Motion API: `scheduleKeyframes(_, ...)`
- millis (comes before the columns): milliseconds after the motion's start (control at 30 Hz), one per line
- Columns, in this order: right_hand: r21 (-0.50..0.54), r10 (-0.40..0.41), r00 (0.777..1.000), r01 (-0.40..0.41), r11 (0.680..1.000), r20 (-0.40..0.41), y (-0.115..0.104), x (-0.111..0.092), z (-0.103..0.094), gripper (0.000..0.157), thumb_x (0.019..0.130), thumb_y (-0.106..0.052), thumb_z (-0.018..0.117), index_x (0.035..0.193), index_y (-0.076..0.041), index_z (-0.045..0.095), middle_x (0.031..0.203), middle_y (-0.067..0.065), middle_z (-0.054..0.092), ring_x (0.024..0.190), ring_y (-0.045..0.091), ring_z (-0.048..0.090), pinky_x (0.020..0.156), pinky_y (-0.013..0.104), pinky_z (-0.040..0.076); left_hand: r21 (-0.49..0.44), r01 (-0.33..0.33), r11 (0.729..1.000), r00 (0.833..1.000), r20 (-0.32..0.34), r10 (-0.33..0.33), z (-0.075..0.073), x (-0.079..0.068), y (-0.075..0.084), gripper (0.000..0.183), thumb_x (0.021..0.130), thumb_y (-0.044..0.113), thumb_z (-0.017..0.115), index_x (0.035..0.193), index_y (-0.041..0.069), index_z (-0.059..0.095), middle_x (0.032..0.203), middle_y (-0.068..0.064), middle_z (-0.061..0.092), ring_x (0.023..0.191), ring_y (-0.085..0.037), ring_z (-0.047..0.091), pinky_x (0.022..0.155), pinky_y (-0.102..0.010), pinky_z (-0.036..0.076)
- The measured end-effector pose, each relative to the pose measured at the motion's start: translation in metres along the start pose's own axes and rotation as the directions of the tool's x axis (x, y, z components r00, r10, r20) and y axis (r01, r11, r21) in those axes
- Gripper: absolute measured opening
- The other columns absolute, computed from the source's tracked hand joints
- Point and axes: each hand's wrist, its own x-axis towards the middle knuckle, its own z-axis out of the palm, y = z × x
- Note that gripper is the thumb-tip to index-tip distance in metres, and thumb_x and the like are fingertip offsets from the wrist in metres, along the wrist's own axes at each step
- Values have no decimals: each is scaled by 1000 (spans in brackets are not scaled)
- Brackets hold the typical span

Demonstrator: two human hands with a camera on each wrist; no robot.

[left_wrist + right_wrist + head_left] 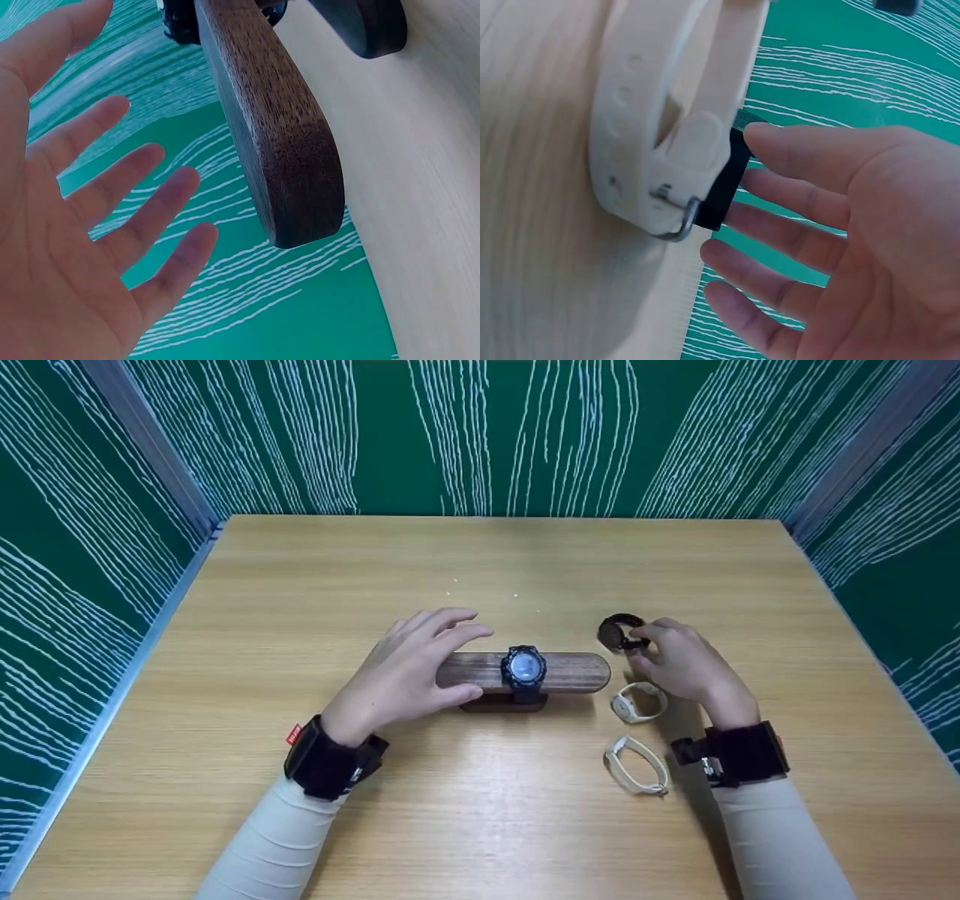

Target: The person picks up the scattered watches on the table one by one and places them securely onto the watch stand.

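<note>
In the head view a wooden watch stand has a long rounded bar, with a black digital watch strapped around it. My left hand is at the bar's left end, fingers spread and thumb apart, holding nothing. The left wrist view shows that open palm beside the bar's end. To the right of the stand, my right hand pinches the strap of a black round-faced watch between thumb and forefinger. In the right wrist view that black watch is partly hidden behind a pale strap.
Near the right hand lies a white watch with its strap closed in a loop. Closer to the front is a cream watch, also looped. All stand on a light wooden table, with green, white-streaked walls around it.
</note>
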Motion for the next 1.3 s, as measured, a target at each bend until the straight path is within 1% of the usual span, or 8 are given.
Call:
scheduleKeyframes(233,-9,-11,1000,11,1000,-7,0,2,5,34,99,-9,68,130,6,69,129,30,65,121,50,61,107,66,45,-6,-1,1000,1000,-7,1,0,0,0,68,92,47,82,152,29,56,162,-2,48,149,-30,45,122,-60,33)
scheduleKeyframes(467,26,-15,1000,15,1000,-25,-2,3,9,22,97,-5,72,117,4,75,119,26,73,109,43,69,96,61,53,-28,-9,1000,1000,-26,8,0,-1,1,66,91,43,84,151,28,58,159,-3,51,146,-31,47,120,-59,34)
scheduleKeyframes(633,15,-30,998,31,999,-54,-3,3,11,11,96,-3,73,105,1,76,106,21,75,99,38,71,88,57,55,-16,-9,1000,1000,-20,8,0,-1,0,66,93,45,82,151,27,58,160,-3,51,147,-32,47,120,-59,34)
scheduleKeyframes(833,13,-52,997,53,999,-65,-5,3,10,9,97,-2,71,105,3,75,103,22,76,93,37,73,84,56,59,-7,-8,1000,1000,-12,8,-2,-1,-2,67,93,45,82,152,26,57,160,-4,50,148,-31,46,120,-60,34)
scheduleKeyframes(967,6,-86,992,87,996,-95,-6,3,8,8,98,0,69,103,3,74,97,19,76,87,34,72,79,53,58,-6,-4,1000,1000,-12,4,-3,-1,-3,66,94,44,82,152,26,57,159,-4,51,147,-30,47,120,-60,36)
scheduleKeyframes(1133,20,-88,987,92,996,-135,-12,3,3,7,100,-3,66,103,0,72,90,13,74,76,25,66,71,45,52,4,-2,1000,1000,-28,2,-4,0,-3,65,95,43,81,152,26,57,157,-4,53,145,-31,50,119,-59,37)
scheduleKeyframes(1233,43,-90,979,99,994,-184,-18,3,-2,6,100,-4,66,101,-2,71,88,10,73,74,22,64,70,40,51,12,0,1000,999,-42,0,-5,0,-4,63,95,42,81,152,26,57,156,-4,54,144,-31,51,118,-58,39)
scheduleKeyframes(1300,68,-83,972,100,993,-221,-23,2,-5,5,100,-4,66,100,-3,71,87,8,73,74,20,64,69,35,50,10,1,1000,999,-53,0,-5,0,-4,62,95,40,81,151,25,58,155,-3,55,143,-31,52,117,-58,40)
